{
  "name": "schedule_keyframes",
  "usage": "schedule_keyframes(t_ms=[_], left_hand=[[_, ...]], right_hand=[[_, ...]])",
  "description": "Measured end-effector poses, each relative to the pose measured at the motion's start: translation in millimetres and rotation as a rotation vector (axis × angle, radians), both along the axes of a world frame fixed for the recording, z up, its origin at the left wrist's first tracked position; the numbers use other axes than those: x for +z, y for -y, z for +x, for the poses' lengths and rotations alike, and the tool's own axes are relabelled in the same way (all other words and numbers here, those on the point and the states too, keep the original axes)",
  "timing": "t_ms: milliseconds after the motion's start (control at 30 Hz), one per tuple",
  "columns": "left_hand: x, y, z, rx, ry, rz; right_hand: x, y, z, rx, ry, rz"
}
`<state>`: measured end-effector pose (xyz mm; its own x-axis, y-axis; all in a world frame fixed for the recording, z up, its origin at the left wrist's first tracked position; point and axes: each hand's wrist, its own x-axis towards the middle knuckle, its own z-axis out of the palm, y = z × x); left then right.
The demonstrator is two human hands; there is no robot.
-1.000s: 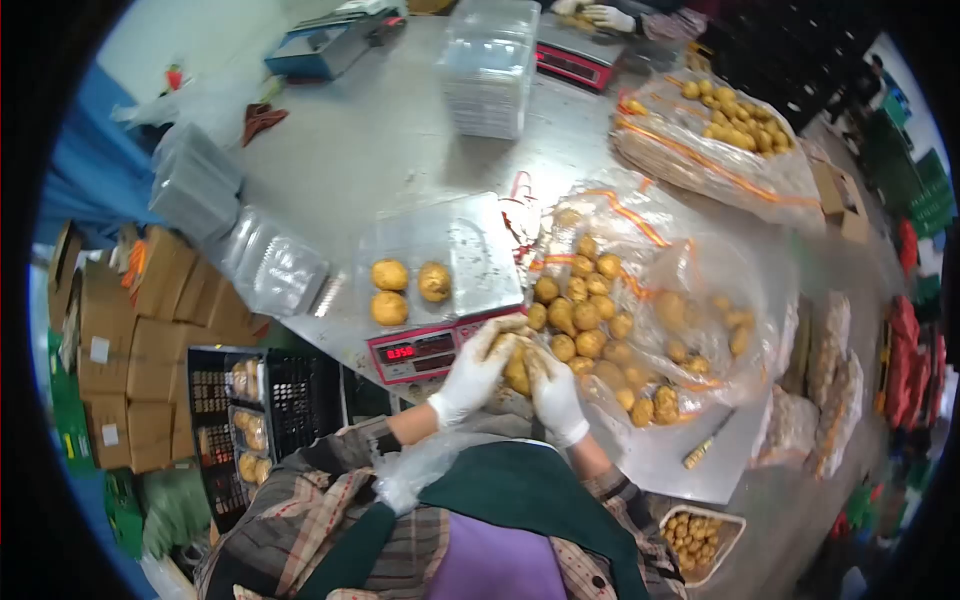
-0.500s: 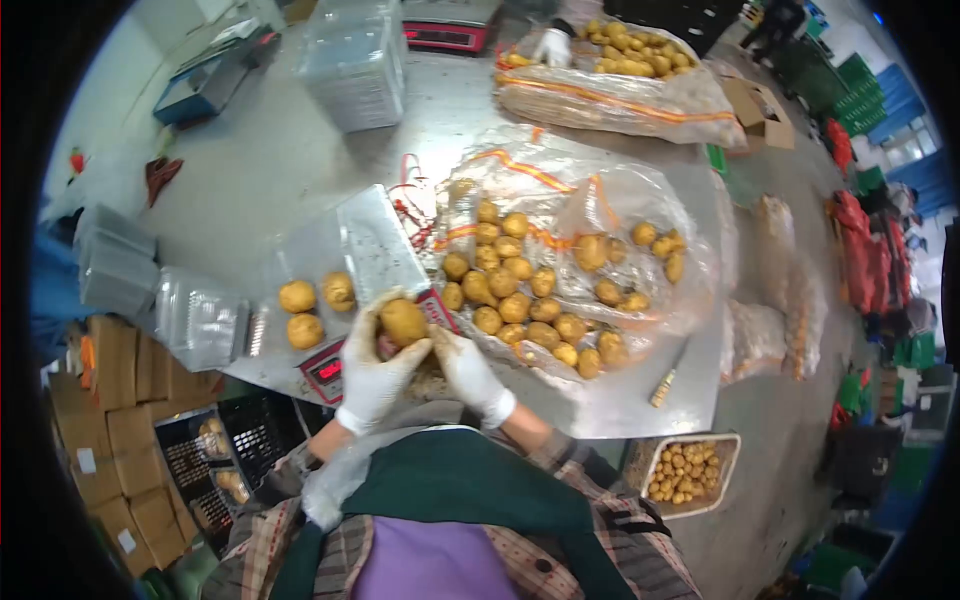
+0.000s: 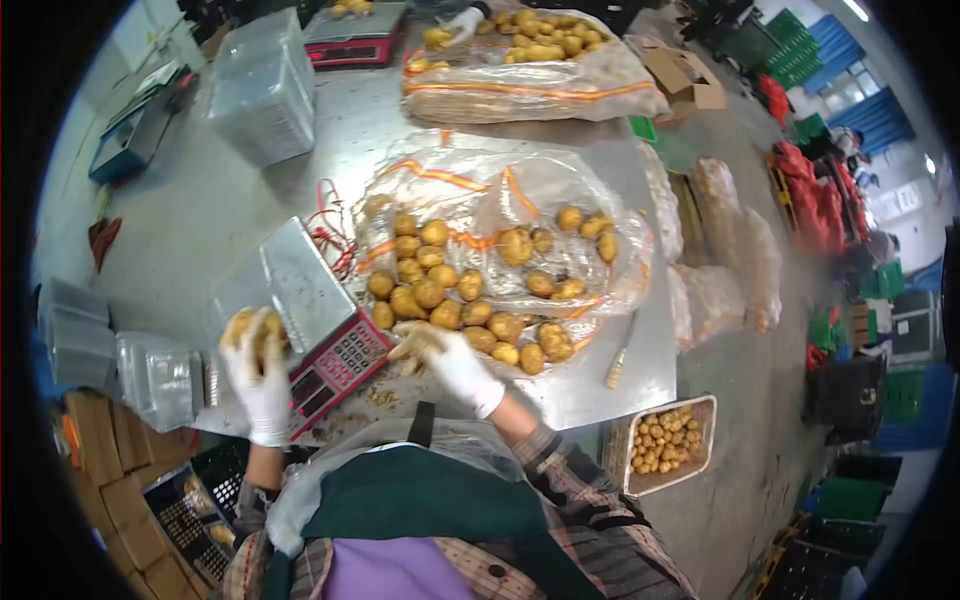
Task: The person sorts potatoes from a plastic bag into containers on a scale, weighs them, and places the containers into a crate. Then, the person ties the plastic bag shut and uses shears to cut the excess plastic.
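Observation:
My left hand, in a white glove, has its fingers curled over a potato in the clear plastic tray beside the scale's metal plate. The hand partly hides the potatoes there. A red scale with a keypad and display sits between my hands, its metal plate behind it. My gloved right hand is at the near edge of a potato pile, fingers loosely apart and slightly blurred, with no potato visible in it. The pile lies on an opened clear plastic bag with orange stripes.
Clear containers stand stacked at the back and left. Another person's gloved hand is by a second potato bag. A brush-like tool lies near the table's right edge. Below stands a crate of potatoes.
My left hand has carried the potato left to the tray. My right hand has left that potato and opened toward the pile. The camera view has shifted, showing the scale's keypad.

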<state>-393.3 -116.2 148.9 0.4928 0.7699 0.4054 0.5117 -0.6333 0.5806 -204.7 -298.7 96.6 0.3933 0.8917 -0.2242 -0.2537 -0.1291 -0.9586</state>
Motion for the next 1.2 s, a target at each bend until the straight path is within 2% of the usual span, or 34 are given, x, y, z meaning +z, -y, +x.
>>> schedule_keyframes(t_ms=[33,100,167,200,267,300,333,400,433,500,600,700,800,900,967,1033,1067,1100,1167,1200], left_hand=[[-2.0,-9.7,-10.1,0.036,-0.126,0.02],[-31.4,-30.3,-34.2,0.004,-0.414,0.171],[-58.7,-37.9,-50.8,-0.028,-0.49,0.174],[-64.5,-39.1,-53.5,-0.04,-0.533,0.175],[-60.5,-39.7,-51.9,-0.05,-0.489,0.086],[-58.5,-38.0,-53.3,-0.05,-0.473,0.038],[-57.2,-34.6,-53.7,-0.009,-0.56,0.07],[-54.8,-33.3,-48.2,0.07,-0.728,0.143],[-55.8,-35.4,-47.0,0.06,-0.726,0.143],[-60.0,-38.1,-48.1,0.037,-0.725,0.138],[-66.5,-42.4,-50.1,0.036,-0.769,0.167],[-67.5,-41.7,-51.3,0.032,-0.773,0.164],[-68.5,-42.8,-49.2,0.033,-0.753,0.166],[-72.7,-43.2,-51.8,0.046,-0.741,0.169],[-72.5,-42.2,-50.0,0.06,-0.746,0.171],[-73.7,-42.9,-51.0,0.04,-0.697,0.171],[-74.2,-42.9,-51.5,0.035,-0.681,0.167],[-73.7,-42.1,-52.1,0.032,-0.664,0.162],[-69.7,-42.1,-50.7,0.03,-0.609,0.137],[-69.0,-42.4,-50.5,0.033,-0.567,0.135]], right_hand=[[1.1,11.8,23.6,-0.089,0.023,-0.037],[-34.2,31.0,76.8,-0.342,0.063,-0.133],[-53.9,54.7,133.3,-0.548,0.289,-0.226],[-69.5,66.0,159.5,-0.651,0.275,-0.167],[-133.8,96.6,224.7,-0.837,0.502,-0.407],[-124.6,101.9,236.3,-0.873,0.566,-0.398],[-116.2,114.4,239.5,-0.875,0.758,-0.473],[-110.4,131.1,244.5,-0.935,0.788,-0.591],[-129.6,144.0,253.0,-0.99,0.806,-0.552],[-135.9,168.9,246.8,-0.932,0.772,-0.594],[-124.1,184.1,197.2,-0.803,0.918,-0.724],[-134.4,198.7,154.6,-0.646,1.154,-0.875],[-96.4,170.9,124.9,-0.698,1.457,-0.667],[-104.0,141.9,96.9,-0.442,1.306,-0.454],[-93.3,102.2,76.6,-0.207,1.245,-0.516],[-108.9,82.5,68.7,-0.218,1.238,-0.615],[-108.6,80.1,76.6,-0.182,1.1,-0.656],[-122.5,83.7,85.9,-0.219,1.132,-0.537],[-139.3,89.8,103.3,-0.35,0.362,-0.318],[-102.1,90.8,102.1,-0.387,-0.029,-0.273]])
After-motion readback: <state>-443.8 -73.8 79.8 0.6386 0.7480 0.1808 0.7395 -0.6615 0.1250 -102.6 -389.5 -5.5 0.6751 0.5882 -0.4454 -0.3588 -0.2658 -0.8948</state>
